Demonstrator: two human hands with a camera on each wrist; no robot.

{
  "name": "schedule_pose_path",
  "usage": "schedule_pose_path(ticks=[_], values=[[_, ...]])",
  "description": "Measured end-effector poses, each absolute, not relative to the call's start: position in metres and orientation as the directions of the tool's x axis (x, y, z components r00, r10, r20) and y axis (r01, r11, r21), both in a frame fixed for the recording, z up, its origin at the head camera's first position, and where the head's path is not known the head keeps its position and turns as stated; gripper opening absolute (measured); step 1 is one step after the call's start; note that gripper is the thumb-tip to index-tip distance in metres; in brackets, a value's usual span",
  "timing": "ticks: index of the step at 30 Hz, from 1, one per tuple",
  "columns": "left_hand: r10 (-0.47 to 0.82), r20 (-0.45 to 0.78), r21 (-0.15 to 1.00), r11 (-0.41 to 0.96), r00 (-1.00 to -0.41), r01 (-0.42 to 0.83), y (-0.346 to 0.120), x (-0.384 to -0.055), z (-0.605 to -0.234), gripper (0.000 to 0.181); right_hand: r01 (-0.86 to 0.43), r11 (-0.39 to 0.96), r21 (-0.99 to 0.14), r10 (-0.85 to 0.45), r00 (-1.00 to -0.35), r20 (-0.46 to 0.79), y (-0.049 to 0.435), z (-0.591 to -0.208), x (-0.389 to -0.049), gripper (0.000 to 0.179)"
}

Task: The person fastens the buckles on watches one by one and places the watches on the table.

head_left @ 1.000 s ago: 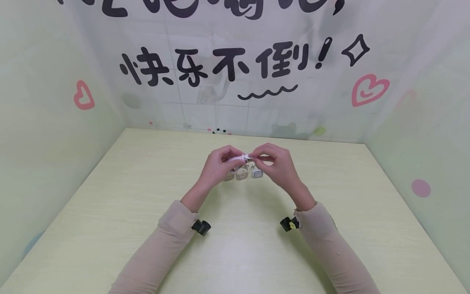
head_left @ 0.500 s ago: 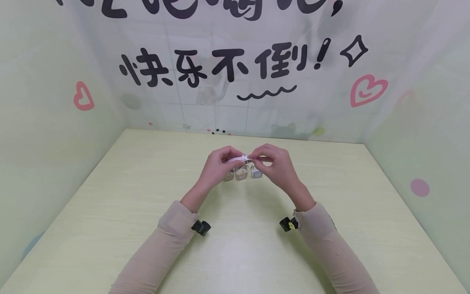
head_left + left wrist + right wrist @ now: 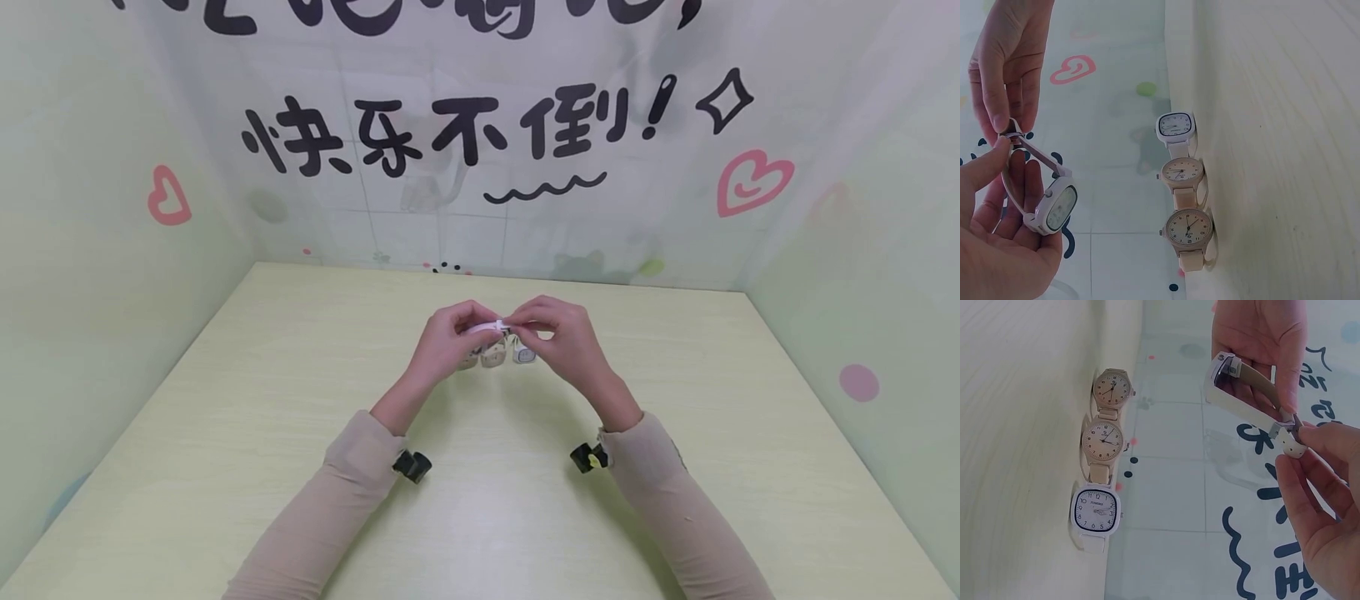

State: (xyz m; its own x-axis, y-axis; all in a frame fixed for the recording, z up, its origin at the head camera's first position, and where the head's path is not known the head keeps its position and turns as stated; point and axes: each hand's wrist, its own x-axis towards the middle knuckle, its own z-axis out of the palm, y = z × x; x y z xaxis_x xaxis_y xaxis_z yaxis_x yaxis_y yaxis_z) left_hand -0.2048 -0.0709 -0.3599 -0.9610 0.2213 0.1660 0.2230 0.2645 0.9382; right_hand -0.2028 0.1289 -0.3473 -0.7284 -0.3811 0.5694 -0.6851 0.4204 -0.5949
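A white wristwatch is up in the air between both hands, its strap bent into a loop. My left hand holds it, fingers behind the case and thumb close to the buckle. My right hand pinches the strap by the buckle; in the right wrist view the strap's pale holed end shows between its fingertips. How far the strap passes through the buckle is hidden by fingers.
In a row on the pale wooden table sit a white square watch and two beige round watches, just below the hands in the head view. A printed backdrop rises behind, with side panels left and right.
The right fingers have edged slightly left toward the left hand, covering more of the white strap end. Otherwise both hands keep nearly the same place, and the row of watches is unmoved.
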Motion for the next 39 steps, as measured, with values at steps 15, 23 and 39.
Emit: schedule_pose_path(ticks=[15, 23, 39], values=[[0.222, 0.171, 0.921, 0.311, -0.96, 0.236, -0.072, -0.202, -0.362, 0.02, -0.662, 0.374, -0.65, -0.425, -0.745, 0.514, 0.128, -0.352, -0.203, 0.021], [0.2, 0.196, 0.88, 0.395, -0.96, 0.262, -0.07, -0.198, -0.357, 0.021, -0.645, 0.393, -0.656, -0.367, -0.764, 0.531, 0.125, -0.354, -0.199, 0.019], [0.159, 0.384, 0.687, 0.609, -0.909, 0.397, -0.063, -0.186, -0.351, 0.011, -0.706, 0.374, -0.602, -0.327, -0.708, 0.626, 0.124, -0.356, -0.198, 0.019]])
